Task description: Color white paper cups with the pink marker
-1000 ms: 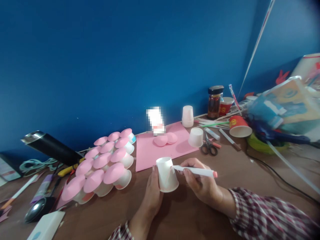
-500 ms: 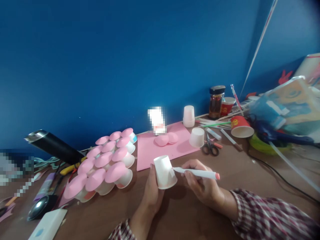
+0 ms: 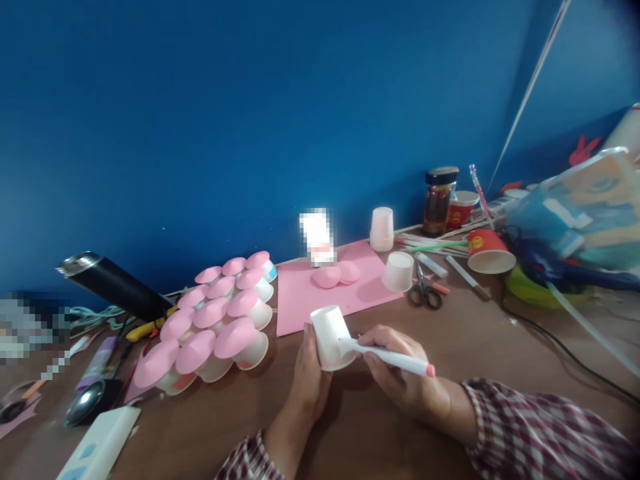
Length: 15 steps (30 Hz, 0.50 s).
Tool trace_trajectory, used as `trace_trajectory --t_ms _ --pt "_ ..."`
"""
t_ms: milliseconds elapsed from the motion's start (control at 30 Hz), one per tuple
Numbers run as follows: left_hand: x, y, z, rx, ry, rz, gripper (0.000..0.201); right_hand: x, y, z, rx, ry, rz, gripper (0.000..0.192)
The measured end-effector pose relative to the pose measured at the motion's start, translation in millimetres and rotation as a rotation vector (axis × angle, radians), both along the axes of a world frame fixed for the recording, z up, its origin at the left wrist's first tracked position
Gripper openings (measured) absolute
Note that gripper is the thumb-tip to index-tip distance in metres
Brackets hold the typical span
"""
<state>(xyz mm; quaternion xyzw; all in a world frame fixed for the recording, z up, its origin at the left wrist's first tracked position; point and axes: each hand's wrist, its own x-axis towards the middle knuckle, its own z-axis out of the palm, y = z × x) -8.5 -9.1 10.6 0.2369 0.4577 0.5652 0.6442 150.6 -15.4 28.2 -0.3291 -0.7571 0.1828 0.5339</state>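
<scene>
A white paper cup (image 3: 330, 333), upside down and a little tilted, is gripped by my left hand (image 3: 307, 377) from its left side and below. My right hand (image 3: 400, 373) pinches a white marker (image 3: 395, 359) with a reddish end. The marker's tip meets or nearly meets the cup's side. Behind them a pink paper sheet (image 3: 300, 310) lies on the table with pink paper rounds (image 3: 327, 277) on it. Another upturned white cup (image 3: 399, 272) stands at the sheet's right edge.
At left stand several upturned cups with pink cone tops (image 3: 200, 350). A black flask (image 3: 117, 287) leans behind them. To the right lie scissors (image 3: 425, 293), capped markers (image 3: 467, 277), a red paper cup (image 3: 490, 252) and a glue gun (image 3: 555, 270). A dark jar (image 3: 440, 200) stands against the blue wall.
My right hand has brought the marker tip inward, from the cup's right edge onto the front of its side. The whole view has shifted slightly.
</scene>
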Motion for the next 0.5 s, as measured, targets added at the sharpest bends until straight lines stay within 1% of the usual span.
trace_trajectory --t_ms 233,367,433,500 --pt "2 -2 8.3 -0.003 0.098 0.018 0.061 -3 -1 1.2 0.001 -0.023 0.013 0.008" --pt "1 -4 15.2 0.036 0.209 0.037 0.054 -3 -1 -0.3 0.012 -0.017 -0.004 0.008" --pt "0 -5 15.7 0.055 0.26 0.048 0.05 -3 0 -0.9 0.009 -0.009 -0.009 0.009" --pt "0 -5 13.2 0.057 0.273 0.052 0.05 -3 0 -1.4 0.006 -0.001 -0.007 0.009"
